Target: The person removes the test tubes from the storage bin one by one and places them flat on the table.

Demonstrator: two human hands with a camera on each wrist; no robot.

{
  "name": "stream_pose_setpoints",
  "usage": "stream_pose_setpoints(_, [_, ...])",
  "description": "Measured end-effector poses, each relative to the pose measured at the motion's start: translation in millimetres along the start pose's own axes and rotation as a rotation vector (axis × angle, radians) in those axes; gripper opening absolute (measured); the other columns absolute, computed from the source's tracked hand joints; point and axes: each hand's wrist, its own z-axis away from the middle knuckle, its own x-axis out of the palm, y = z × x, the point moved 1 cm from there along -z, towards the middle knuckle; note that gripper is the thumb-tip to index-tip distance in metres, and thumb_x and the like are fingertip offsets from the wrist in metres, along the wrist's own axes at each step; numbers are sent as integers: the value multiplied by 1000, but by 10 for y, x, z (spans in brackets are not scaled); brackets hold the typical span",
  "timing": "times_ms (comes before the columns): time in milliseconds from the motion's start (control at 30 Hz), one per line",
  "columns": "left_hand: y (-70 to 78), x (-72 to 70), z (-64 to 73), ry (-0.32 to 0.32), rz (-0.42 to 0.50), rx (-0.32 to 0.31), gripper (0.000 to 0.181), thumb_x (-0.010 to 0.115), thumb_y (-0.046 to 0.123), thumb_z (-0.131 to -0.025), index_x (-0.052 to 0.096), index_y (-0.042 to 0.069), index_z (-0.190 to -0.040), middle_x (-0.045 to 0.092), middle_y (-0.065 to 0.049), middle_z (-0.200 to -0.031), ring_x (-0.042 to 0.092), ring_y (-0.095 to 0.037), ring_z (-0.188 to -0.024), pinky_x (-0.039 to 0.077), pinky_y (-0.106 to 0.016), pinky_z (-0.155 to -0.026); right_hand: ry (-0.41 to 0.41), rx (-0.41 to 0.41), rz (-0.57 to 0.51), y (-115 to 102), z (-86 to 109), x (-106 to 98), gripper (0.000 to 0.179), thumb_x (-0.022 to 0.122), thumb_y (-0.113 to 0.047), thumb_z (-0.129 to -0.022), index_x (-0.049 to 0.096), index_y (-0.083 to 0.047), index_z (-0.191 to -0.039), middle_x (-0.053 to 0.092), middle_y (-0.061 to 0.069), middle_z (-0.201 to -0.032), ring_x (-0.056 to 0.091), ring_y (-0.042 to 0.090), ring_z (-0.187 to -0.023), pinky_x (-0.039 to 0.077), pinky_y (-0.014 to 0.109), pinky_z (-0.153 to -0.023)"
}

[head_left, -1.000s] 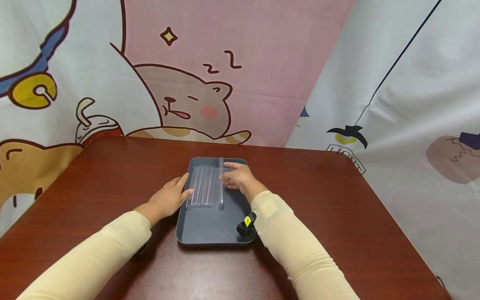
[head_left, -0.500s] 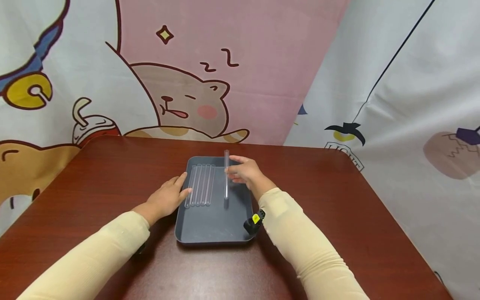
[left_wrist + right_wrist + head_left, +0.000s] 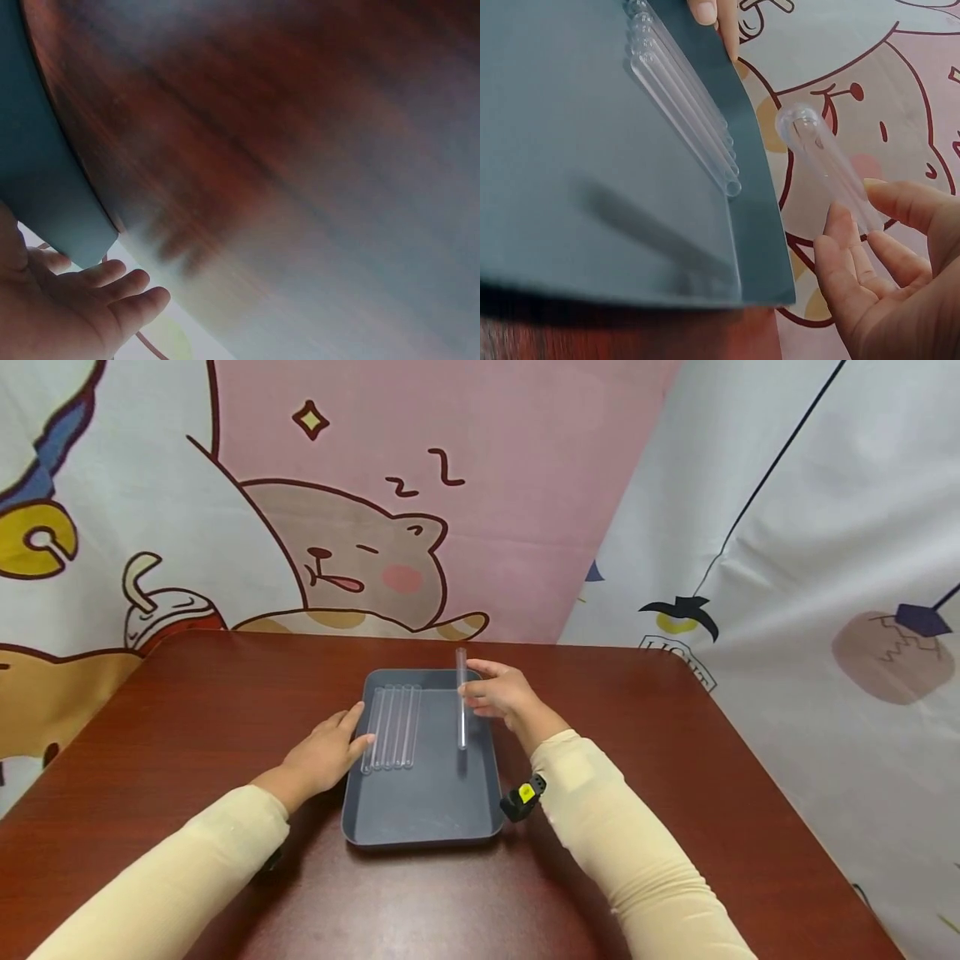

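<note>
Between thumb and fingers my right hand [image 3: 510, 696] pinches a clear test tube [image 3: 462, 727], held nearly upright above the right part of the grey tray [image 3: 423, 810]. In the right wrist view the rounded end of this test tube [image 3: 817, 154] points toward the camera, and its shadow falls on the tray floor. Several more clear test tubes [image 3: 392, 727] lie side by side along the tray's left side. My left hand [image 3: 318, 758] rests at the tray's left rim with fingers extended; in the left wrist view its fingers [image 3: 139, 307] are relaxed beside the tray wall.
The tray stands on a reddish-brown wooden table [image 3: 637, 760]. A cartoon-printed cloth [image 3: 525, 485] hangs right behind the table's far edge. A black device with a yellow mark [image 3: 523, 797] sits at the right wrist, over the tray's right rim.
My right hand has lifted the test tube off the tray and carried it up and to the right. My left hand stays at the left rim, while the head view has shifted slightly.
</note>
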Motion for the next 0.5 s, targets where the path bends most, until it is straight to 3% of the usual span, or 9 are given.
stream_pose_setpoints(300, [-17,-3,3,15,-3,13,67,41,37,-104,16,-2,-152,26,-35,-149,26,-52,-136,25,-63,-108,13,-3,4,29,32,-211,56,70,-3,-86,56,-19,-137,69,2,-83,66,12,-69,50,46,-94])
stream_pose_setpoints(500, [5,12,-16,4,-1,8,69,41,38,-104,15,-3,-152,26,-36,-149,25,-52,-136,25,-63,-108,19,9,-10,92,42,-347,57,68,-2,-87,53,-18,-140,68,1,-82,65,10,-66,51,45,-94])
